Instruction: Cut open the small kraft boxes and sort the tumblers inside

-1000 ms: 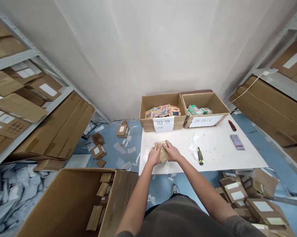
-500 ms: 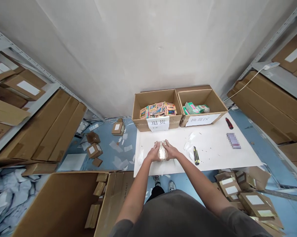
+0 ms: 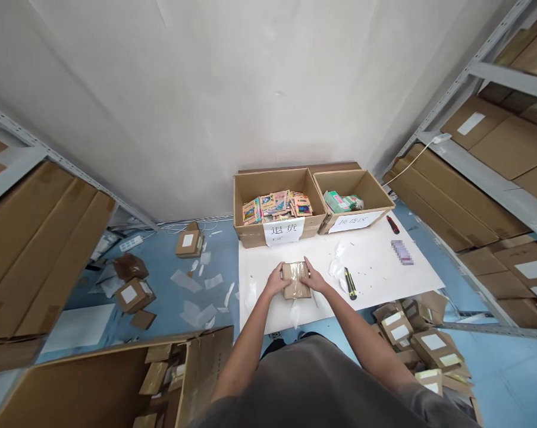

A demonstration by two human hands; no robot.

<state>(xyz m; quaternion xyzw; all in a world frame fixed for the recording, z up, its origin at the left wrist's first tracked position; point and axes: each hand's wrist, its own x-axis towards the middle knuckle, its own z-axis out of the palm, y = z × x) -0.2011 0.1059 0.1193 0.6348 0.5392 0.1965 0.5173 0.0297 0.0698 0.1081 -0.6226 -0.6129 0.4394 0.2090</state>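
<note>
Your left hand (image 3: 276, 282) and right hand (image 3: 316, 280), half closed, held the box (image 3: 297, 282) from opposite sides, seemingly to steady it.

A parcel (image 3: 297, 282) is being held between the left hand (image 3: 277, 281) and the right hand (image 3: 314, 279). Behind the parcel, a box (image 3: 251, 238) of packets (image 3: 275, 205) and, rightward, a second box (image 3: 371, 183) are being borne by the table (image 3: 382, 267). To the parcel's right, a cutter (image 3: 350, 283) is being carried; far to the parcel's left, cartons (image 3: 135, 295) are being supported by the floor (image 3: 161, 244).
</note>
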